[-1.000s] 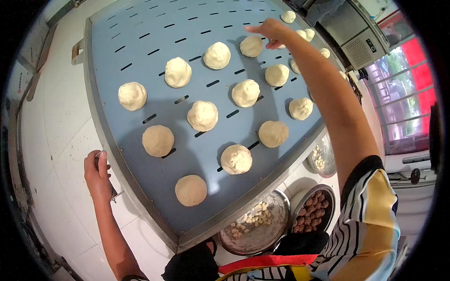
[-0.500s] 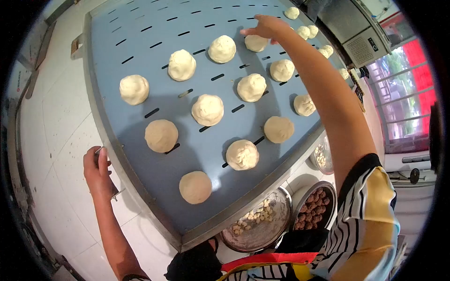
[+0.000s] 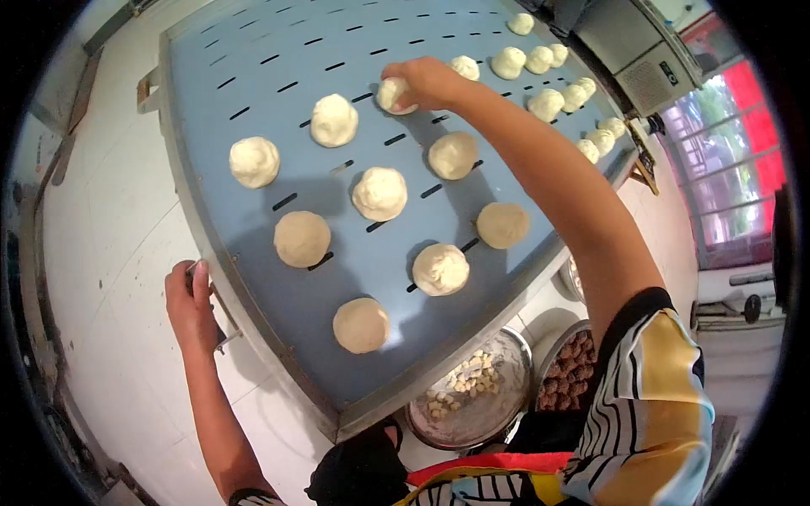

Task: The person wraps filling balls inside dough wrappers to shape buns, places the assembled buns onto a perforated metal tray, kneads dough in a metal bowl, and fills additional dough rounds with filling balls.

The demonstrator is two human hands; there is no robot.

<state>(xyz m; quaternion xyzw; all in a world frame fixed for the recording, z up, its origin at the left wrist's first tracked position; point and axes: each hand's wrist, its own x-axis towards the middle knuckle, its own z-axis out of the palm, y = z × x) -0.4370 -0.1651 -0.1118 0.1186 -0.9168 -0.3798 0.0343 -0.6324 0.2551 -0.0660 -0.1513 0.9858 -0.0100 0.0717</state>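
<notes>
My right hand [image 3: 426,83] reaches over the blue slotted table [image 3: 278,337], its fingers resting on a dough ball [image 3: 393,95] in the back row. To the left of it sits another dough ball [image 3: 334,121]. Several more pale, round dough pieces stand apart in rows, among them a pleated one [image 3: 440,270] nearer the front and a smooth one [image 3: 361,325] by the near corner. At the table's left edge my left hand [image 3: 191,304] is closed round a thin metal handle, which is mostly hidden by the fingers.
Below the near edge stand a round pan [image 3: 506,405] with small pale pieces and a bowl of dark brown balls [image 3: 567,371]. A metal frame [image 3: 190,202] borders the table. A steel appliance [image 3: 641,63] stands at the back right.
My right hand has moved left from the farther dough balls to the one in the back row. Dough balls at the right, hidden by the arm before, now show. The view has shifted slightly.
</notes>
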